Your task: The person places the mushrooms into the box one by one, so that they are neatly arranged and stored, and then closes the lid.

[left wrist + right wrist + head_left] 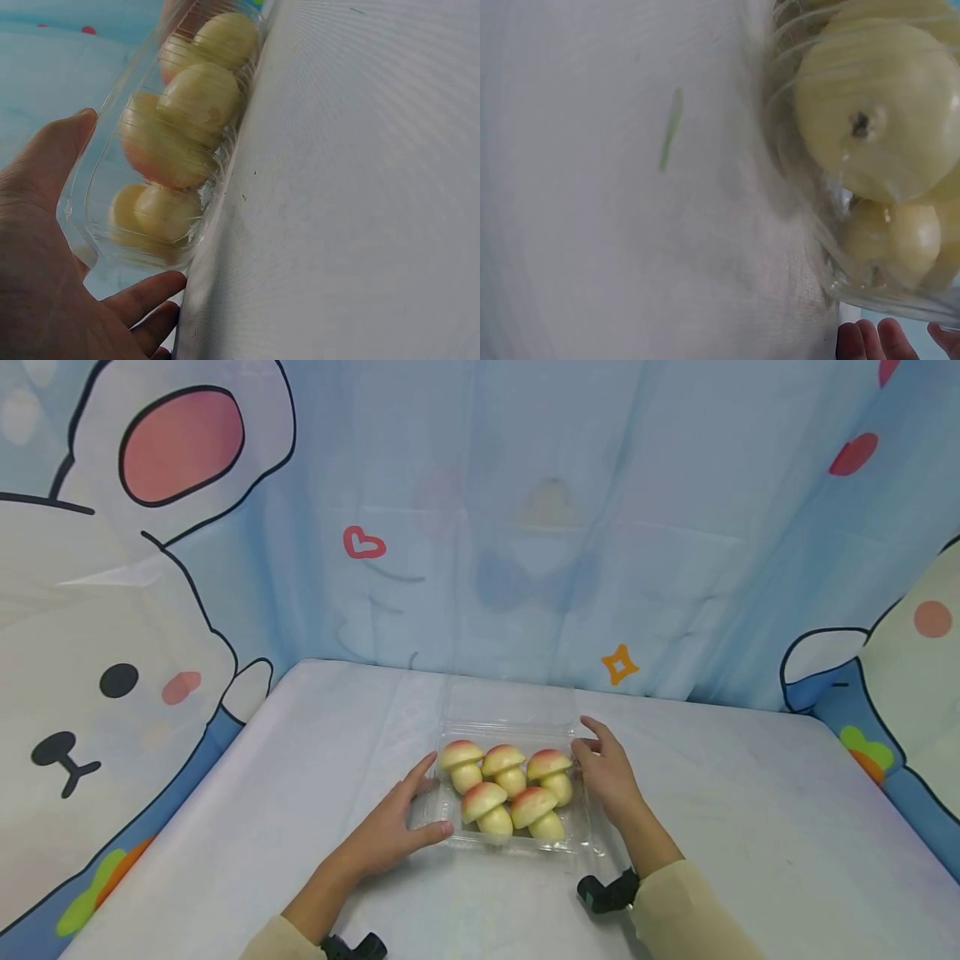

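Observation:
A clear plastic box [577, 827] sits on the white table, holding several mushroom-shaped pieces [549, 765] with yellow stems and red-tinged caps. Its clear lid [510, 703] extends behind it, toward the curtain. At the box's left side is my left hand [386, 831], thumb and fingers spread apart. In the left wrist view, the thumb tip lies right at the box rim [94, 180] and the fingers are low by the tabletop. My right hand [611, 777] is at the right back corner, fingertips by the edge. From the right wrist, its fingertips [892, 341] show beyond the box wall.
White cloth covers the table [750, 810]. A blue curtain [675, 527] with cartoon animals hangs around the back and sides. Black wrist devices [607, 893] are on both forearms. A thin green mark [671, 129] shows on the cloth in the right wrist view.

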Demonstrator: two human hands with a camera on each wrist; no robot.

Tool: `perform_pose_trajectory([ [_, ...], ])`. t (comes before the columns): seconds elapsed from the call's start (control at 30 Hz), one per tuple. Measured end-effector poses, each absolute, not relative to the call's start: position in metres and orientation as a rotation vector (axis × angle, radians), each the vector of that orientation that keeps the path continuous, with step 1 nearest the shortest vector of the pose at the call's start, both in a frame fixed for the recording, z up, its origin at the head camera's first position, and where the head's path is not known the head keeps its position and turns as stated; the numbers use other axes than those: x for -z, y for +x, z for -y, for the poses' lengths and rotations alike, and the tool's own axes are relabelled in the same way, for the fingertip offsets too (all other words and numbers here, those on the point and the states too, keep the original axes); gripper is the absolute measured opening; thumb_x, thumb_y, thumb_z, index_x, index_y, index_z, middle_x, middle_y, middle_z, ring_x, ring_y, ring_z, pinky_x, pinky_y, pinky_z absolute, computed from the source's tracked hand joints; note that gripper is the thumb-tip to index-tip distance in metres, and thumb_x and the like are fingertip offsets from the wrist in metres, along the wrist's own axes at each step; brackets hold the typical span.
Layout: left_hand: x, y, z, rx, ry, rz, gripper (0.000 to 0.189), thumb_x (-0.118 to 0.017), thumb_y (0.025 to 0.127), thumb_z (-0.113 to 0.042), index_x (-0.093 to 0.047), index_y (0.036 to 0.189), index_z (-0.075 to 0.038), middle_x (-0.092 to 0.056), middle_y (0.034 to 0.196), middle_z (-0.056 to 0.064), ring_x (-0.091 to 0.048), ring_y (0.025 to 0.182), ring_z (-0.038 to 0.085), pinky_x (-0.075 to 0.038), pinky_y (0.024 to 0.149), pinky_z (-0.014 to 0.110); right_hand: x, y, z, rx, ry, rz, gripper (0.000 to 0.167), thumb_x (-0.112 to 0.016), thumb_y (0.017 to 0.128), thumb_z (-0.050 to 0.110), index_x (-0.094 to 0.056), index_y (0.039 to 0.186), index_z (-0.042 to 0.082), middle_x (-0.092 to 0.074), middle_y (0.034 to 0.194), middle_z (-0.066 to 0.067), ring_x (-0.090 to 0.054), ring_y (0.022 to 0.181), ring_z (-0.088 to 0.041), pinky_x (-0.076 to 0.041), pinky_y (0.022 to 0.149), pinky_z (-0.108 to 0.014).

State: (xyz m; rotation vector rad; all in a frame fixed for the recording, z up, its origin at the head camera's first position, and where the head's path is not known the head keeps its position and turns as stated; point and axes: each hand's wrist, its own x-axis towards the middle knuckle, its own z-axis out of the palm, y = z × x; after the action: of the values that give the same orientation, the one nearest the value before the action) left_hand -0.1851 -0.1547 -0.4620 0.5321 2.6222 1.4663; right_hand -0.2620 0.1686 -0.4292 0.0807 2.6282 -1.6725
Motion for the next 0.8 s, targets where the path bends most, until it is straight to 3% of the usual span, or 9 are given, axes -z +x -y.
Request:
perform_pose_trajectory([
  [0.27,0.4618,-0.1848,0.155,-1.469,0.535,-2.622,0.096,-0.075,0.093,-0.041,-0.017,0.167,-0.026,-0.053,0.153,0.011,-0.04,0.149,0.034,-0.028,0.119,0.066,0.4293,-0.2609,-0.168,1.713,0.107,-2.644,0.059,-0.045,0.109,0.017,-0.027,0.164,0.011,-0.048,0.147,-0.026,-0.055,0.124,-0.034,-0.054,0.09,-0.034],
  [0.53,0.4604,-0.1839,0.1541,-1.46,0.515,-2.627,0.095,-0.075,0.093,-0.044,-0.018,0.167,-0.028,-0.053,0.154,0.01,-0.038,0.151,0.034,-0.026,0.12,0.066,0.429,-0.2596,-0.1668,1.739,0.134,-2.652,0.059,-0.048,0.108,0.016,-0.028,0.164,0.014,-0.047,0.148,-0.025,-0.055,0.129,-0.037,-0.054,0.091,-0.036],
  [0.8,0.46,-0.1841,0.1542,-1.462,0.519,-2.629,0.096,-0.075,0.092,-0.043,-0.018,0.167,-0.027,-0.054,0.153,0.011,-0.039,0.15,0.035,-0.027,0.119,0.067,0.4287,-0.2582,-0.1666,1.785,0.144,-2.658,0.059,-0.051,0.107,0.014,-0.032,0.162,0.012,-0.05,0.145,-0.024,-0.058,0.124,-0.036,-0.054,0.08,-0.025],
])
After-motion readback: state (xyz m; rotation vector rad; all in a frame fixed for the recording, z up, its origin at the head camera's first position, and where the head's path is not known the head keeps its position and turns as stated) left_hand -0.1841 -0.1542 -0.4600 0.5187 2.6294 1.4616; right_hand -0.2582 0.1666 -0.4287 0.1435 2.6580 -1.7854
